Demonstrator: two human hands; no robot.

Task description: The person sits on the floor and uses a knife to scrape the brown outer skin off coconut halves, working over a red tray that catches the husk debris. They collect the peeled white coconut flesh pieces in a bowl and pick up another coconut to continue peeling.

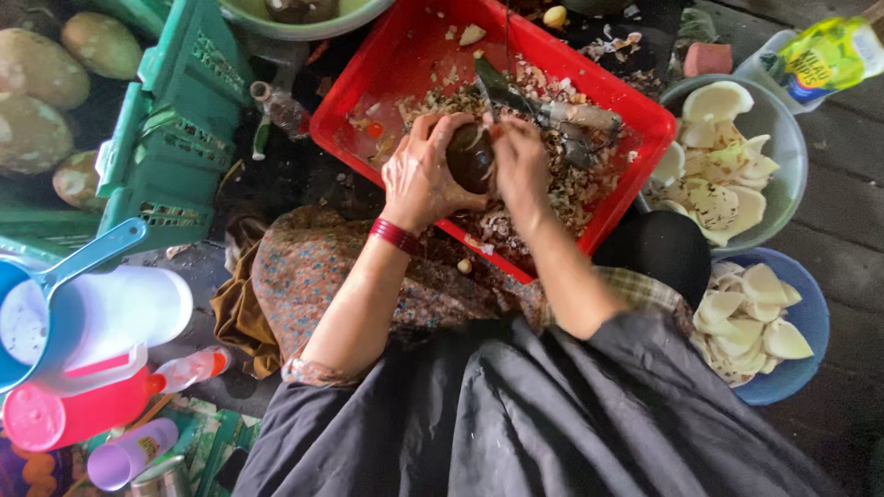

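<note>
Peeling in hand: left hand [419, 175] grips the dark round fruit [470, 156] over the red tray [368, 138]'s near edge, right hand [520, 161] pinching a blade [497, 85] that needs steady shallow strokes

One camera is sitting on the person's head and is looking almost straight down over the lap. It is facing forward and downward, so the far side of the scene is lying at the top of the frame and the person's dark grey cloth-covered knees [516, 414] are filling the bottom. It is hanging close, taking in the red rectangular plastic tray [387, 55] at the centre, a green slatted plastic crate [170, 138] at the left edge and a grey round bowl [787, 138] at the right. No second view is sharing this scene.
</note>
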